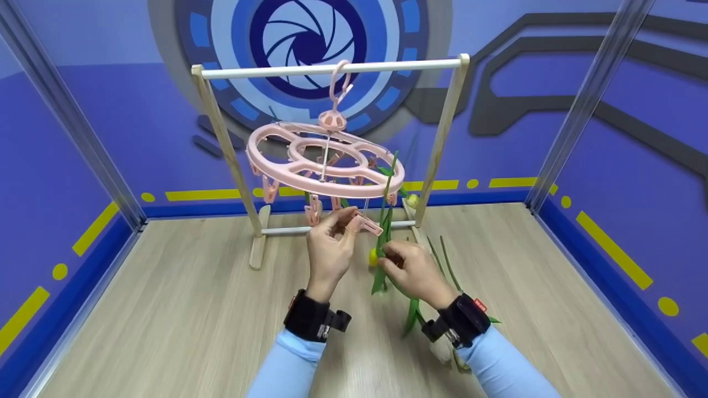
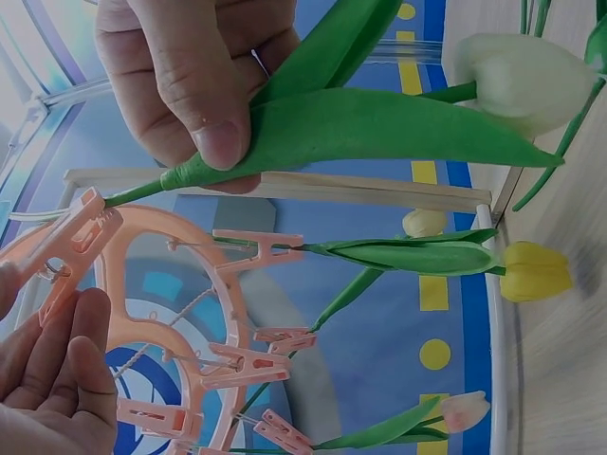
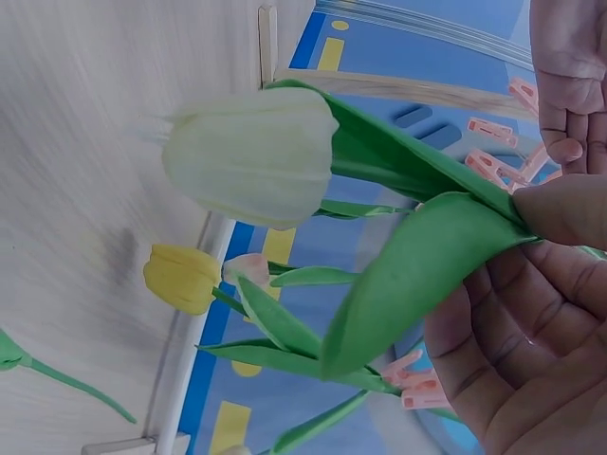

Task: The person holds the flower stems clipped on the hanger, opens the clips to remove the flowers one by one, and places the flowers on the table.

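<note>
A pink round clip hanger (image 1: 287, 170) hangs by its hook, its ring tilted. My left hand (image 1: 331, 250) pinches one of its clothespins (image 2: 81, 237) between thumb and fingers, at the ring's near right side. My right hand (image 1: 417, 271) pinches a white artificial tulip (image 3: 251, 156) where its green leaves meet the stem. The bloom points down, and the stem's end is right at the clothespin's tip in the left wrist view. Other clothespins hold a yellow tulip (image 2: 536, 272) and a pinkish tulip (image 2: 465, 412), both heads down.
A wooden rack with a white top bar (image 1: 265, 72) carries the hanger. More tulips with green stems (image 1: 451, 265) lie on the table (image 1: 182, 309) by my right forearm. Blue printed walls (image 1: 636, 182) stand behind and at both sides.
</note>
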Demonstrator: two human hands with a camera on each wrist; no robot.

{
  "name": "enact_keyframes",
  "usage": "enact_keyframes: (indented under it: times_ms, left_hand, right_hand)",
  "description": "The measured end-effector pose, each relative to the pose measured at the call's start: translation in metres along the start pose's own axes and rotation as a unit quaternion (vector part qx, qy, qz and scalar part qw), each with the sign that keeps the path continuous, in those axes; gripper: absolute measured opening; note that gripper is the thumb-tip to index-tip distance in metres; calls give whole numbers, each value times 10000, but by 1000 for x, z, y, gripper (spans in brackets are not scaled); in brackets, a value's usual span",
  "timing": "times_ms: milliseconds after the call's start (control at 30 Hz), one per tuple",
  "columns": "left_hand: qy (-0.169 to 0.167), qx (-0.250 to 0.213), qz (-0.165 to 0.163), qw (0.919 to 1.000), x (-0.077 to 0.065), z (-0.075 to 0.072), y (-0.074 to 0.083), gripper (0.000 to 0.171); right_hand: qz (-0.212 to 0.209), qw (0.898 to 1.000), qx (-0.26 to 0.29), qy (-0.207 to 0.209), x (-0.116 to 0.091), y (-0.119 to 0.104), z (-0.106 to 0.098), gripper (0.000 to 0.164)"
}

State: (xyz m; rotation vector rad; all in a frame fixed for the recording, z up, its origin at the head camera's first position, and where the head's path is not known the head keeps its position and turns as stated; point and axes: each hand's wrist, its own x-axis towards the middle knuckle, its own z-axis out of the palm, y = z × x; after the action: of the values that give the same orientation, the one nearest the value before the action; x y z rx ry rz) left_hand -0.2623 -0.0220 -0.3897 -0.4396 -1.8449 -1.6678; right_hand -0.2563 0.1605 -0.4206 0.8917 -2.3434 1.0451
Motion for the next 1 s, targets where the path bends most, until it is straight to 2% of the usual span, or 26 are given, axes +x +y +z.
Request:
enact_keyframes:
  times_ms: [333,700,1000]
  left_hand:
    - [-34,184,80,9998,-1,1,-2,22]
    - [-7,122,116,9999,-1,2,-1,21]
    - [-21,73,77,9999,0,3,-1,28]
  right_hand:
    - [157,9998,118,-29,-3,1,-3,7]
    - [212,9997,57,-102,-7,4,-4,6]
    - [242,9996,31,-127,-9,6,-4,7]
